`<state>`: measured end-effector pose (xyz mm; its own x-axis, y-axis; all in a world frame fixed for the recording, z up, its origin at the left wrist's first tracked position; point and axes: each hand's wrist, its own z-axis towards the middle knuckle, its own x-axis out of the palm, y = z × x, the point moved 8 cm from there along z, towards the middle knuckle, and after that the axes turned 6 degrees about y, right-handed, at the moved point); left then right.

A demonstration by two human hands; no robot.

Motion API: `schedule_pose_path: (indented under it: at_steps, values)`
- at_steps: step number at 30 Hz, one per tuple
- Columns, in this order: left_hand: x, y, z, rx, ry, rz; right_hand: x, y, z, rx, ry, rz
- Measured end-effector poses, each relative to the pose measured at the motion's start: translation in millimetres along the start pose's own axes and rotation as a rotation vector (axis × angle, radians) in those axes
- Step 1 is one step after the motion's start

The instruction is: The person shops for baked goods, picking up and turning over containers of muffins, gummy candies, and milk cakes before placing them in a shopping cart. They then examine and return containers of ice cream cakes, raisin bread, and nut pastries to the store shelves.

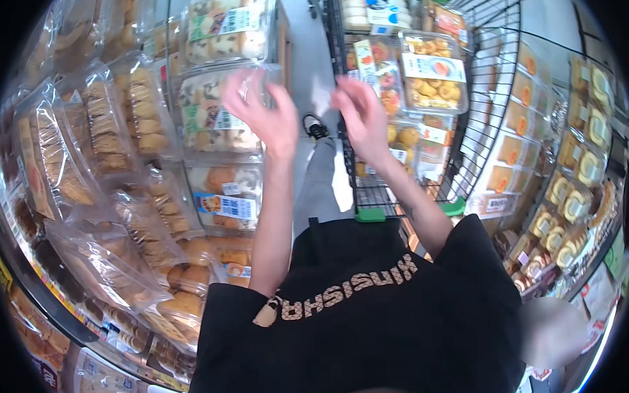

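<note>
My left hand (265,115) is raised over the stacked clear packs of pale spotted pastries (217,99), its fingers apart and slightly blurred. Whether it touches the pack below cannot be made out. My right hand (362,115) hovers by the near-left edge of a black wire cart (475,153), fingers loosely bent and apart, holding nothing. Beside it in the cart lie a pack of small yellow pastries (433,79) with a white label, and a pack of reddish round items (385,71).
Bagged loaves and rolls (148,111) fill the left shelf. On the right stand boxed cakes (514,137) and packs of rolled cakes (563,205). Green corner pieces (371,214) mark the cart's near end. A blurred round shape (555,333) is at lower right.
</note>
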<state>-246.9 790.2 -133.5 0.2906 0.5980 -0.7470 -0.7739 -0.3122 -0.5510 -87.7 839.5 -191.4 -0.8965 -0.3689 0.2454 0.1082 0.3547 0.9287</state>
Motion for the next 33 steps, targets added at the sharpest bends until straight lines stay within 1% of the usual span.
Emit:
schedule_pose_path:
  at_steps: [1,2,4,6,7,8,9,10,11,12,13,15,16,19,20,21,22,23,25,26,27,29,30,31,33]
  values:
    - [9,-16,-26,0.017,0.067,-0.091,-29,-7,-29,0.025,-0.031,-0.234]
    - [17,-35,-51,0.017,0.16,-0.141,-53,-5,-56,0.053,-0.067,-0.384]
    - [36,-64,-102,0.03,0.341,-0.254,-104,-20,-104,0.163,-0.119,-0.597]
    - [54,-90,-149,0.045,0.529,-0.352,-153,-48,-150,0.292,-0.127,-0.826]
    - [62,-101,-169,0.05,0.631,-0.384,-174,-59,-170,0.286,-0.141,-0.824]
    - [73,-109,-193,0.099,0.757,-0.351,-189,-72,-190,0.305,-0.07,-0.99]
    - [75,-111,-208,0.11,0.762,-0.347,-198,-82,-208,0.324,0.005,-1.152]
    - [85,-111,-232,0.087,0.919,-0.357,-208,-88,-227,0.324,-0.005,-1.14]
    - [95,-109,-255,0.065,1.072,-0.362,-217,-104,-245,0.438,0.061,-1.188]
    - [103,-97,-280,0.074,1.167,-0.291,-225,-116,-254,0.543,0.125,-1.234]
    - [105,-95,-286,0.089,1.168,-0.278,-228,-116,-258,0.534,0.115,-1.22]
    - [122,-83,-332,0.138,1.573,0.03,-228,-110,-263,0.407,0.043,-1.143]
    - [124,-79,-339,0.073,1.632,0.052,-227,-106,-262,0.413,0.048,-1.113]
    - [131,-67,-350,0.015,1.615,0.127,-229,-106,-263,0.41,0.071,-1.111]
    - [135,-59,-353,-0.049,1.582,0.109,-232,-107,-264,0.414,0.083,-1.111]
    - [139,-51,-356,-0.112,1.548,0.095,-230,-105,-263,0.356,0.105,-1.091]
    - [142,-46,-357,-0.201,1.46,0.009,-232,-104,-260,0.294,0.128,-1.07]
    - [146,-40,-362,-0.214,1.453,0.015,-237,-106,-258,0.29,0.142,-1.067]
    - [145,-23,-363,-0.58,1.248,-0.233,-247,-119,-255,0.361,0.217,-0.949]
    - [142,-14,-369,-0.65,1.209,-0.203,-249,-122,-251,0.355,0.252,-0.89]
    - [141,-15,-372,-0.666,1.196,-0.2,-251,-122,-247,0.352,0.272,-0.891]
    - [137,-14,-360,-0.555,0.996,-0.035,-251,-119,-237,0.375,0.333,-1.034]
    - [133,-16,-357,-0.625,1.012,0.053,-253,-120,-230,0.279,0.272,-0.978]
    - [130,-24,-355,-0.639,1.004,0.054,-252,-129,-224,0.277,0.287,-0.98]
    - [116,-30,-344,-0.734,0.812,0.193,-270,-151,-206,0.413,0.073,-0.802]
